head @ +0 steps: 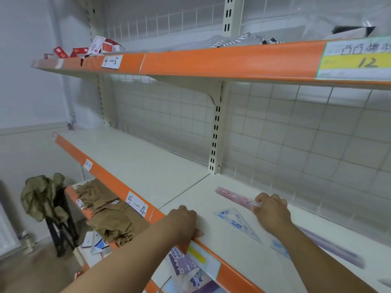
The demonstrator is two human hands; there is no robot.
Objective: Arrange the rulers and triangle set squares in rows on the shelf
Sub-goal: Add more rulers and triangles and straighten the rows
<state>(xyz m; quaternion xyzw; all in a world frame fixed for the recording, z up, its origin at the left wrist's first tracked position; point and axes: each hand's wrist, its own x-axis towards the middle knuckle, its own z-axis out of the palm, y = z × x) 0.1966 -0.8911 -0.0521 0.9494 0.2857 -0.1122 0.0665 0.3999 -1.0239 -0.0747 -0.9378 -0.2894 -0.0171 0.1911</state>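
Observation:
A pink ruler (233, 196) lies on the white shelf (135, 157), and my right hand (273, 211) pinches its near end. In front of it a clear set square with blue print (239, 224) lies flat on the shelf. A second bluish clear piece (278, 248) shows beside my right forearm, and a long purple ruler (334, 249) lies behind that forearm. My left hand (185, 222) grips the shelf's orange front edge (228, 269), thumb on top of the board; from its lower fingers hang printed purple packets (186, 269), below the edge.
The upper shelf (211, 62) overhangs at head height with red packets (84, 50) and striped cord (239, 42). A wire grid backs the shelf. Below left, brown paper items (110, 212) fill a lower shelf. A stand draped with olive cloth (44, 197) is on the floor.

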